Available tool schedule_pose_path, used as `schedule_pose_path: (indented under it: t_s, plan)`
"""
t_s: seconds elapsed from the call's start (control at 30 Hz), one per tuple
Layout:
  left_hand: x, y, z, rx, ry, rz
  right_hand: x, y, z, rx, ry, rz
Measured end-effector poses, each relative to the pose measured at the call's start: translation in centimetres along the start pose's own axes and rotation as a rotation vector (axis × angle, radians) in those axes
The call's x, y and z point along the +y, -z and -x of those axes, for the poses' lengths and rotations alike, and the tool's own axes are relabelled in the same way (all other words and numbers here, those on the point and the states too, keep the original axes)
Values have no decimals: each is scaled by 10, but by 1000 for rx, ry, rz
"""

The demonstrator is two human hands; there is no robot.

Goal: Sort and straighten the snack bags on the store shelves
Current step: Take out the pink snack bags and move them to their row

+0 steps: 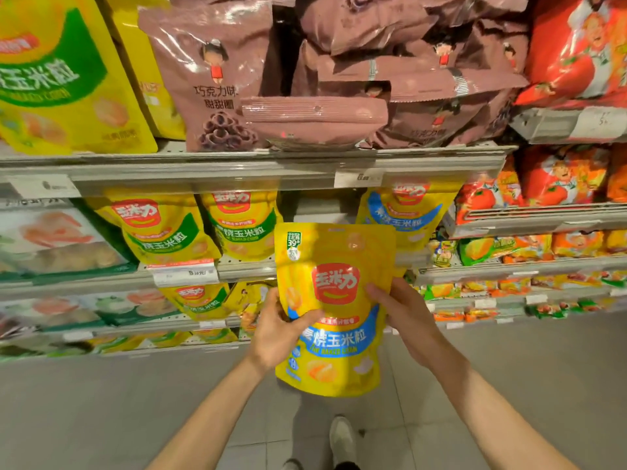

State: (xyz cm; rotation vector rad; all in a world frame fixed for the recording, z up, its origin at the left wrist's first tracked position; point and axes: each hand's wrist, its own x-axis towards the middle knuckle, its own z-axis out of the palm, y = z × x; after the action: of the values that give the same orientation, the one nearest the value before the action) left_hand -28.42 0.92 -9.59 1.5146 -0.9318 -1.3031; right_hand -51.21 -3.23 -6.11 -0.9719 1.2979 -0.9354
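Observation:
I hold a yellow corn snack bag with a blue band [334, 266] upright in front of the shelves, a bit below the middle shelf. My left hand [280, 330] grips its left edge, thumb across the front. My right hand [403, 317] grips its right edge; more bag edges seem stacked behind it. On the middle shelf a matching blue-band bag [407, 212] stands to the right of a gap [319, 206]. Two green-band yellow bags [163, 228] [244, 225] stand left of the gap.
Brown chocolate-ring bags [390, 83] lie in a jumbled pile on the top shelf, one upright [210, 79]. Red-orange tomato bags [576, 45] fill the right shelves. Large yellow bags [61, 76] stand top left. The grey shelf edge [237, 167] juts out. Grey floor and my shoe [342, 439] are below.

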Motion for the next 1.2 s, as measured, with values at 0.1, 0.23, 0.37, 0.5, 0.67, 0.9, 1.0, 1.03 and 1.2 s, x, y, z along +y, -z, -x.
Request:
schedule_pose_path:
  t_s: [0.1, 0.23, 0.37, 0.5, 0.67, 0.9, 1.0, 1.03, 1.2]
  plan:
    - [11, 1, -30, 30, -1, 34, 12, 6, -20, -55, -44, 83]
    - [33, -10, -64, 37, -4, 24, 14, 7, -51, -155, -60, 156]
    - [51, -22, -92, 25, -32, -23, 2, 11, -85, -141, -40, 140]
    - [58, -29, -115, 71, -30, -65, -17, 18, -115, -143, 0, 118]
    - [59, -34, -124, 144, -26, -181, -32, 14, -141, -172, 54, 134]
    - [69, -30, -149, 231, -93, -245, -28, -3, -171, -97, 100, 100]
    - [71, -31, -158, 272, -88, -235, -34, -11, -179, -61, 146, 126]
    - [74, -34, -158, 286, -96, -232, -36, -13, -181, -48, 167, 138]
    - [83, -44, -164, 400, -110, -284, -39, -21, -198, 40, 258, 275]
